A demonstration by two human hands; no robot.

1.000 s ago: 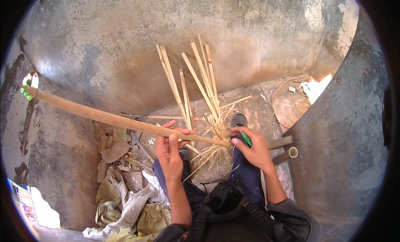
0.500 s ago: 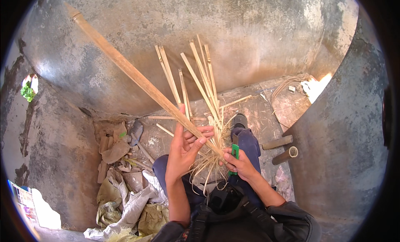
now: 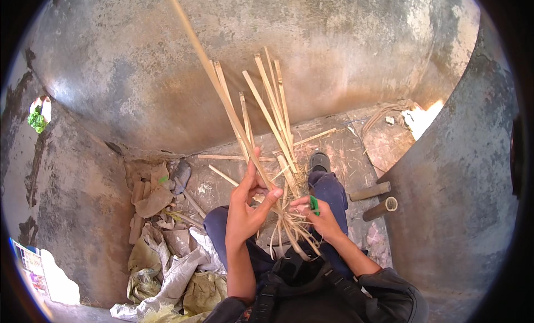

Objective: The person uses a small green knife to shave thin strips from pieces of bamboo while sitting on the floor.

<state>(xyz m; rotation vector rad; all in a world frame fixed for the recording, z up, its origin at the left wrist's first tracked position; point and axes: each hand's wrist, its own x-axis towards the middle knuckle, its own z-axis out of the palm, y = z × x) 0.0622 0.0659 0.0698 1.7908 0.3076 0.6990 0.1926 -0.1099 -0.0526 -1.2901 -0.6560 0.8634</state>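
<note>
1. The left hand (image 3: 245, 212) is gripping a long bamboo strip (image 3: 196, 42) between thumb and fingers; the strip is running from the top edge, left of centre, down to the middle of the frame.
2. The right hand (image 3: 317, 214), right of it, is curling closed around a green tool (image 3: 315, 205), probably a cutter; its blade is not showing clearly.
3. Loose curled splints (image 3: 295, 240) are fanning out under the right hand at lower centre; whether its fingers are also pinching some, I cannot tell.
4. For good control, the left thumb should be pressing firmly and the fingers staying clear of the cutting line, since the long far end is likely pulling on the grip.
5. Any edge on the tool should be pointing away from the left hand and the blue-trousered legs (image 3: 332, 192).
6. Pale bamboo strips (image 3: 265, 109) are leaning on the grey wall (image 3: 361, 39) at upper centre, where the long strip is crossing some in view and could be snagging.
7. Two bamboo tubes (image 3: 370, 190) are lying right of centre; crumpled sacks (image 3: 181, 270) are filling the lower left.
</note>
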